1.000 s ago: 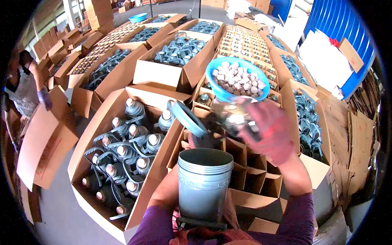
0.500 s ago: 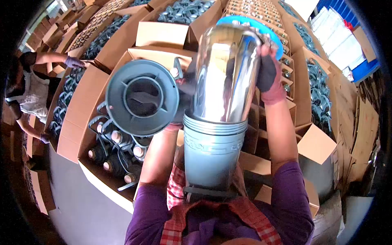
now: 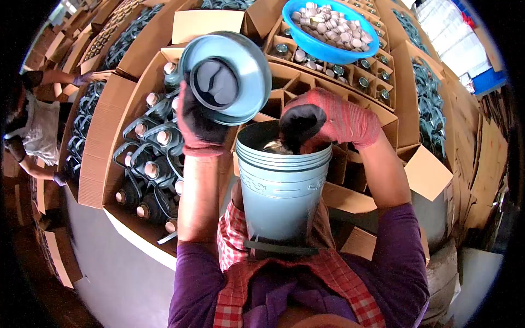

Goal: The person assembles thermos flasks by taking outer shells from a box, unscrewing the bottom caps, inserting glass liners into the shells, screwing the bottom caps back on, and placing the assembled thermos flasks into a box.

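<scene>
In a red-and-black glove, my left hand (image 3: pixel 203 117) grips a blue-grey plastic flask collar (image 3: pixel 252 82), tilted so that its round opening faces me. My gloved right hand (image 3: pixel 331 117) is curled over the mouth of a blue-grey flask casing (image 3: pixel 281 191), its fingertips hidden inside. A small shiny part of the silver flask liner (image 3: pixel 277 147) shows beside those fingers, below the rim. The casing stands upright against my checked apron, with a dark strap or band near its foot.
Left of me, a carton (image 3: pixel 139 232) holds several flasks with handles and pale stoppers. A blue basin (image 3: pixel 322 53) of pale stoppers rests on a divided carton ahead. Divided carton cells (image 3: pixel 350 164) lie behind the casing. A co-worker (image 3: pixel 44 123) handles another carton at far left.
The silver liner has gone down into the casing, my right hand following it to the rim. My left hand has lifted and turned the collar. The basin now shows more fully.
</scene>
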Demonstrator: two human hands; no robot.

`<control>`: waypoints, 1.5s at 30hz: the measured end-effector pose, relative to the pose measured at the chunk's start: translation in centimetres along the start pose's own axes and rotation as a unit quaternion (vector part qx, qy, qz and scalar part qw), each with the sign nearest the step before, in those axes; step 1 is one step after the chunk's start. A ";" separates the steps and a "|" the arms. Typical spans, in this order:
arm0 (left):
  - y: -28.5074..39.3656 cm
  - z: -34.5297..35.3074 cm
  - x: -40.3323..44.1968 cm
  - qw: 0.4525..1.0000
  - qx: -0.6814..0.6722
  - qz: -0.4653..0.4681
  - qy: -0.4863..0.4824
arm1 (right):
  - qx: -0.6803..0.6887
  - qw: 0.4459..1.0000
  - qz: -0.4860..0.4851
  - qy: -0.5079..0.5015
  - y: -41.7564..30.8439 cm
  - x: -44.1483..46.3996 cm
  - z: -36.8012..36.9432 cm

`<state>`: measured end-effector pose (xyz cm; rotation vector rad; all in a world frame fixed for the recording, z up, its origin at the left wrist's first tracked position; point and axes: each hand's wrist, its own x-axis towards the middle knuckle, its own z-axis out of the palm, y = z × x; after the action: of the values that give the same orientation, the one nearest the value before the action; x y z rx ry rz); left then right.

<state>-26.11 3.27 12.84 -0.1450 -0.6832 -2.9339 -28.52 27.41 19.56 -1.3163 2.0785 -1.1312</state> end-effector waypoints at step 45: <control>2.9 5.2 -5.7 0.601 0.687 0.170 -0.373 | -0.104 0.913 -0.038 0.392 -2.4 -3.5 8.2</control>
<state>-19.76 3.54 18.04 -1.1076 -2.3468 -1.1468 -19.79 26.67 16.54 -1.1409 2.7872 -1.7189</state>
